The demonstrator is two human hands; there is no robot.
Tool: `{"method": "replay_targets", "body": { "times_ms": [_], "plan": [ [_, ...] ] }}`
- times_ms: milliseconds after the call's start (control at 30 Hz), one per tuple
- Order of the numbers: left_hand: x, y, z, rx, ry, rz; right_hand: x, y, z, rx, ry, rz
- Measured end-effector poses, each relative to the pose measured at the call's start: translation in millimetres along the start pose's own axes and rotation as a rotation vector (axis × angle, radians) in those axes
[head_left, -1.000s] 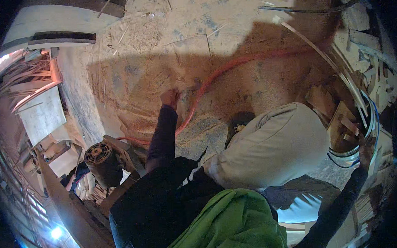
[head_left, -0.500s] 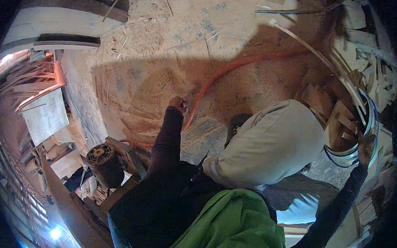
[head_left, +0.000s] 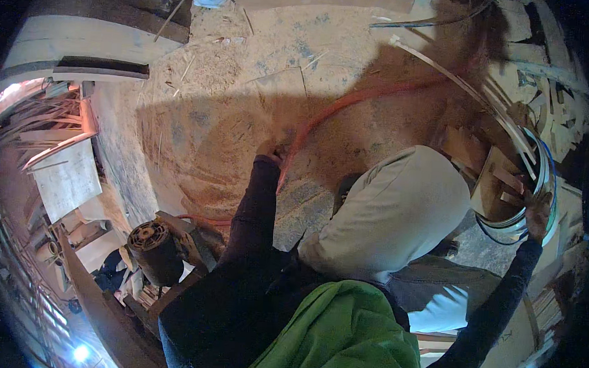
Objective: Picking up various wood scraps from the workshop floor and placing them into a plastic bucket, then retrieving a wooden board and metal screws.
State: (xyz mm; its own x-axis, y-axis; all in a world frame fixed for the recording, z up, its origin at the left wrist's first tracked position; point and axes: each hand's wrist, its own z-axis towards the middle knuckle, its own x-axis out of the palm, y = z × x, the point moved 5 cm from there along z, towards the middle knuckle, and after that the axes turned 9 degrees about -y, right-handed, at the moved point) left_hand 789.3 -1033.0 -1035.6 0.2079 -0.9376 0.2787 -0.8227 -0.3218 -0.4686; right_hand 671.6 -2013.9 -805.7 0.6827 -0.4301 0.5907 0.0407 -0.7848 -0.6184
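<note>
1. Orange hose or cable (head_left: 350,104) runs across the sawdust-covered floor (head_left: 246,90), curving from the upper right down toward the middle of the view, where the left hand (head_left: 270,150) meets it.
2. The left hand, at the end of a dark sleeve, is down at the floor with its fingers curled at the near end of the orange hose; it looks closed on or pressed against it, though the fingers are too small to tell whether they truly grip.
3. The right hand (head_left: 536,217) is stretched out to the right, up at a bundle of thin pale strips and blue loops (head_left: 532,168); it appears to clasp the lower end of that bundle, but the grasp itself is partly hidden.
4. A knee in pale trousers (head_left: 392,214) sits between the two arms, and a green garment (head_left: 340,337) fills the lower middle.
5. A round dark motor (head_left: 152,243) stands at lower left, well apart from both hands, beside stacked wood pieces (head_left: 58,174).
6. Judged from this, the step in hand is handling the hose at floor level while steadying the strip bundle.
7. The next move would call for a firm closed grip on the hose and care that it does not snag on the scraps (head_left: 554,110) heaped at the right.
</note>
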Motion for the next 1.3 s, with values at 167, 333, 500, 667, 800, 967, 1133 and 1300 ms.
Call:
{"method": "replay_targets", "body": {
  "times_ms": [167, 333, 500, 667, 800, 967, 1133, 1300],
  "plan": [
    [60.1, -8.8, 40.0, 0.357, -0.345, 0.489, -4.6, -7.4, -29.1, 0.266, 0.182, 0.749],
    [141.9, -106.7, 53.7, 0.059, -0.301, -0.278, 3.5, -17.0, -14.2, 0.965, 0.403, 2.522],
    [131.6, -124.3, 33.0, 0.224, -0.404, 0.088, 21.3, -77.2, 15.1, 1.069, 0.586, 2.606],
    [155.8, -74.9, 27.9, -0.084, -0.421, -0.231, 12.1, -64.7, -28.6, 1.052, 0.419, 2.226],
    [105.8, -83.5, 56.0, -0.004, -0.396, -0.327, 14.6, -41.6, 5.7, 1.340, 0.416, 2.437],
    [205.1, -107.7, 61.8, 0.330, -0.084, -0.090, 16.5, -67.6, 1.8, 1.239, 0.459, 2.194],
    [206.6, -140.1, 6.2, 0.584, -0.553, 0.746, 11.8, -61.8, -4.8, 1.131, 0.737, 2.242],
    [154.7, -106.7, 21.8, 0.282, -0.297, 0.239, 0.7, -34.8, -24.4, 1.774, 0.908, 3.109]
  ]
}}
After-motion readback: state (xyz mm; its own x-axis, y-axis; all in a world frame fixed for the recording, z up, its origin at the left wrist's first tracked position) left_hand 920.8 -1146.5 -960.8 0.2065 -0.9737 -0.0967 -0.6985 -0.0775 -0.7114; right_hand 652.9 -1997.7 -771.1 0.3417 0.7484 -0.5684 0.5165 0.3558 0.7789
